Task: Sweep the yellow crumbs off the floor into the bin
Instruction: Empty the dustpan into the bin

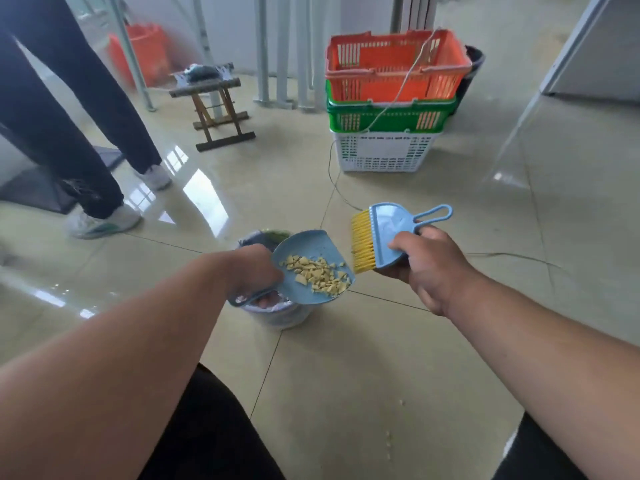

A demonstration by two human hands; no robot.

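Note:
My left hand [254, 273] grips the handle of a small blue dustpan [308, 249], held above the bin [277, 315]. Several yellow crumbs [320, 273] lie heaped in the pan. The bin is a small round pail lined with a plastic bag, mostly hidden under my hand and the pan. My right hand [427, 268] holds a blue hand brush [389, 237] with yellow bristles, just to the right of the pan's open edge. A few tiny yellow crumbs [389, 441] remain on the tile floor near my right forearm.
Stacked orange, green and white baskets [391, 105] stand ahead on the right, with a thin cable trailing across the floor. A folding wooden stool [216, 109] stands ahead. Another person's legs and shoes [104, 221] are at the left. The floor is glossy tile.

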